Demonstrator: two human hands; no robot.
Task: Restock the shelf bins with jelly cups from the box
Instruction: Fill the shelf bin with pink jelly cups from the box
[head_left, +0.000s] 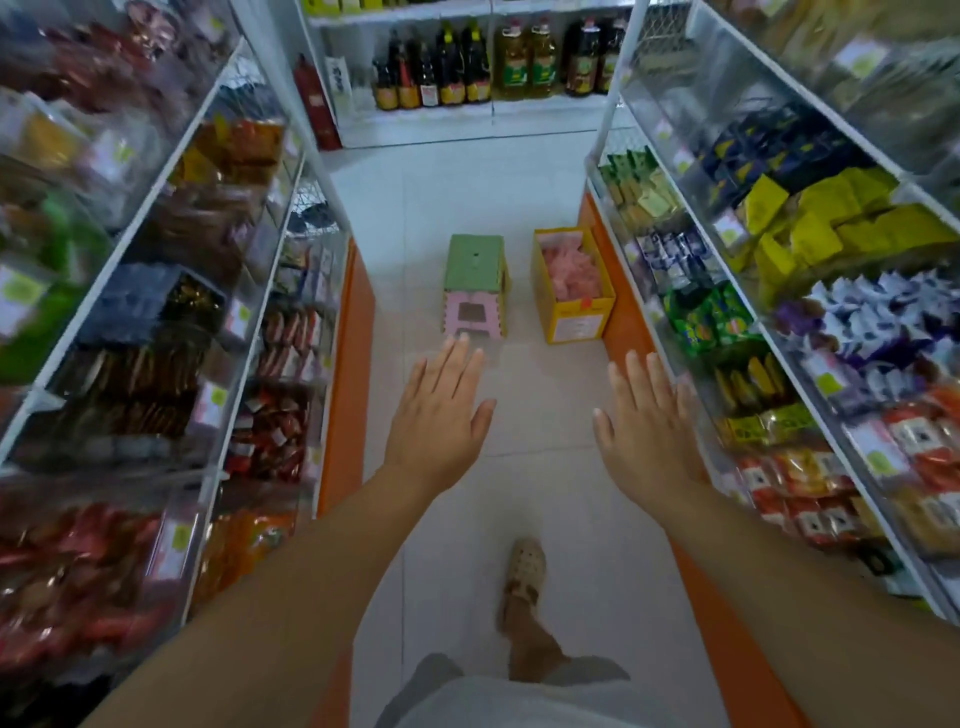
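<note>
Nearest, a beige sandal (527, 566) on the floor (543, 499). Left hand (439, 415) and right hand (644, 423) held out flat, fingers (460, 358) straight, gripping nothing. Farther, a stool (475, 283) beside the yellow box (576, 319) of pink jelly cups (569, 273), by the right shelf (626, 335).

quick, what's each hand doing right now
Left hand: open, fingers straight, holding nothing.
Right hand: open, fingers straight, holding nothing.

Both bare arms are stretched forward and down, set well apart at the elbows and drawn nearer at the wrists. The left grip (441, 410) is held flat, palm down, with fingers (460, 364) straight and close together. The right grip (647, 421) is held likewise, and nothing is grasped.
</note>
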